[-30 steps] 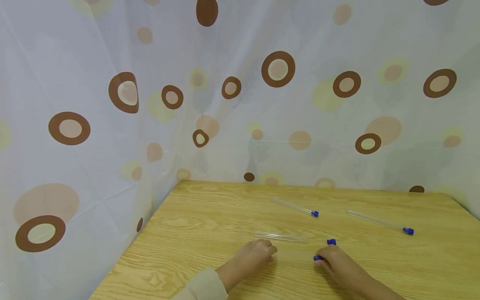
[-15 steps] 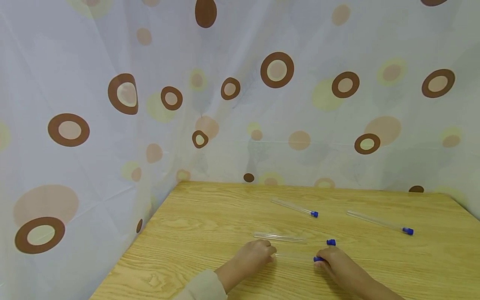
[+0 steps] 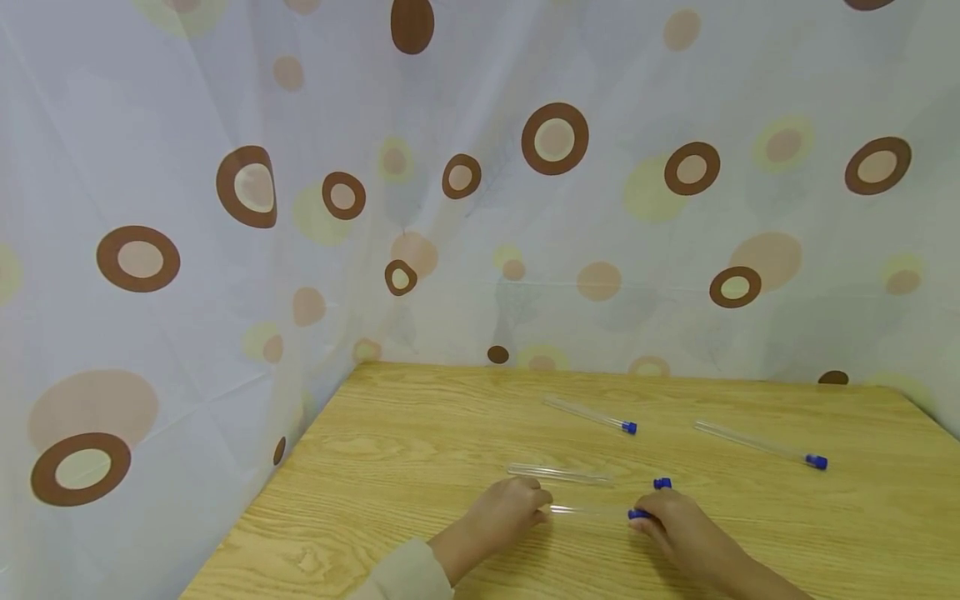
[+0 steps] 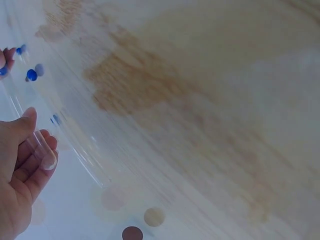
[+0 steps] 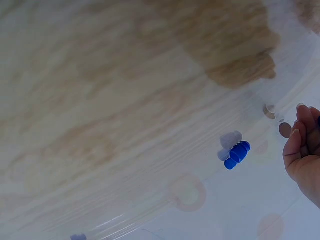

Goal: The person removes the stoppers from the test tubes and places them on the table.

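Observation:
Between thumb and fingers, my left hand (image 3: 504, 518) grips a clear test tube (image 3: 588, 510) near its rounded end (image 4: 48, 161). My right hand (image 3: 681, 527) pinches a blue cap (image 3: 638, 514) at the tube's other end. How far the cap sits in the tube cannot be told. Just behind the right fingers lies a loose blue cap (image 3: 662, 482); it shows larger in the right wrist view, blue cap (image 5: 239, 152). Another clear tube (image 3: 558, 475), with no cap seen on it, lies on the table behind the held one.
Farther back on the wooden table (image 3: 405, 433) lie two clear tubes with blue caps, one capped tube (image 3: 585, 412) near the middle and the other capped tube (image 3: 757, 442) to the right. A patterned curtain (image 3: 480, 225) hangs behind and at the left.
Both hands keep almost the same place. The held tube, hard to see at first, now shows between them, and the cap in the right fingers has shifted very slightly.

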The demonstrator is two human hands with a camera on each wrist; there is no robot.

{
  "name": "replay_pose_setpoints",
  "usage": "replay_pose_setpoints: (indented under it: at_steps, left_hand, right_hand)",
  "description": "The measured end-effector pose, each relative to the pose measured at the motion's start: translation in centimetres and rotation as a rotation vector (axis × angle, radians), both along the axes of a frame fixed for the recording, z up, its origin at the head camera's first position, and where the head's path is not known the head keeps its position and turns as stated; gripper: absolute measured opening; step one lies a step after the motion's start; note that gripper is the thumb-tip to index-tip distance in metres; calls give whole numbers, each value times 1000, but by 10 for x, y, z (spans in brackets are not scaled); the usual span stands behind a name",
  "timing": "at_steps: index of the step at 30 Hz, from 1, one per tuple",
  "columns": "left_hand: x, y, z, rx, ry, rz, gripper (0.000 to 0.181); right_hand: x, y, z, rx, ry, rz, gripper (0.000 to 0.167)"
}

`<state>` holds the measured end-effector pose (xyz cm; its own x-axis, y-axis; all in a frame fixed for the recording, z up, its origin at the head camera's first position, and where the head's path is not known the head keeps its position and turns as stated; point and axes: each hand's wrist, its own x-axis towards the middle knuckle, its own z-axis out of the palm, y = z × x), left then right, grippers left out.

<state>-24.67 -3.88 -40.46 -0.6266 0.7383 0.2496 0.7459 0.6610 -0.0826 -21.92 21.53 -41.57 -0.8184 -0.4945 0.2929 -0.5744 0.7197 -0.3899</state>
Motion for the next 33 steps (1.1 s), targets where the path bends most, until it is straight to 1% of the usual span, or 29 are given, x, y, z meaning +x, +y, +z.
replay_pose_setpoints:
  at_steps: [8, 12, 15, 21, 24, 27, 30, 33]
  left_hand:
    - [-1, -1, 1, -4, -5, 5, 17]
    - [-1, -1, 1, -6, -3, 0, 16]
    - [-1, -1, 2, -10, 4, -6, 15]
    - [0, -1, 4, -10, 6, -27, 14]
    - [-1, -3, 3, -4, -7, -43, 16]
    - [-4, -5, 2, -8, 1, -64, 18]
    - [-5, -6, 2, -19, 27, -76, 18]
    - [-6, -7, 2, -25, 41, -79, 17]
  right_hand:
    - [-2, 0, -4, -21, 46, 23, 18]
    - [-1, 1, -6, -18, 67, 31, 17]
    - [0, 1, -6, -24, 88, 45, 16]
    - [0, 1, -7, -30, 99, 40, 17]
    - [-1, 2, -9, -45, 132, 69, 14]
    - [-2, 4, -11, -68, 172, 113, 10]
    - [-3, 5, -12, -84, 183, 148, 8]
    - [-3, 5, -12, -88, 183, 161, 8]
